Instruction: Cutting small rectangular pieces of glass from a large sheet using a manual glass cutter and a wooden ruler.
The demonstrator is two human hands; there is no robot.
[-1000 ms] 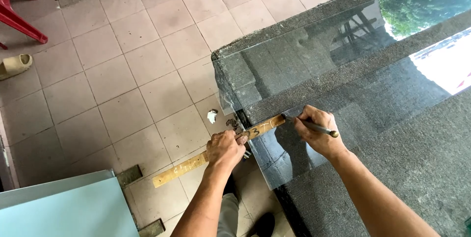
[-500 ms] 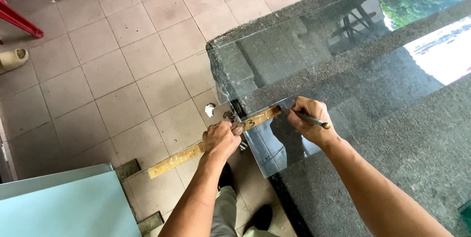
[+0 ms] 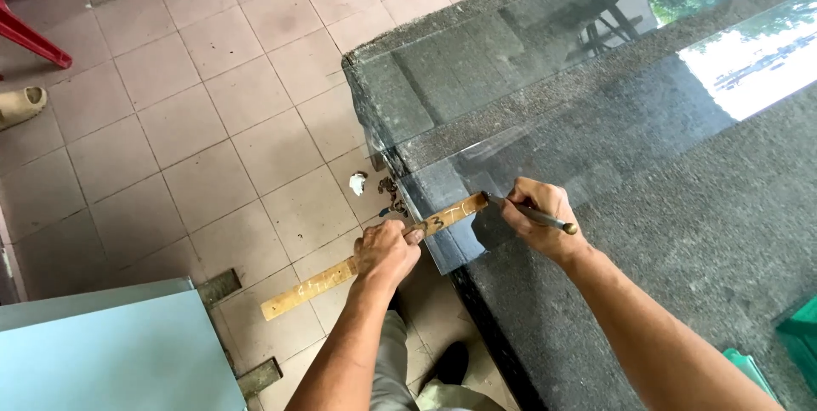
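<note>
I see left hand (image 3: 387,251) clamped on wooden ruler (image 3: 374,258) lying w/ its 2 o'clock end on glass sheet (image 3: 477,122), right hand (image 3: 538,219) at 3 o'clock closed round glass cutter (image 3: 532,213), tip touching ruler end.

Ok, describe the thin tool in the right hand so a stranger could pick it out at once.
Start at the big dark speckled stone slab with a clear glass sheet on it, and go to the near corner. There the left hand presses a long yellowish wooden ruler across the edge. The tool is the slim dark pen-like rod gripped in the right hand, its tip at the ruler's end; the only metal-looking stick there.
</note>
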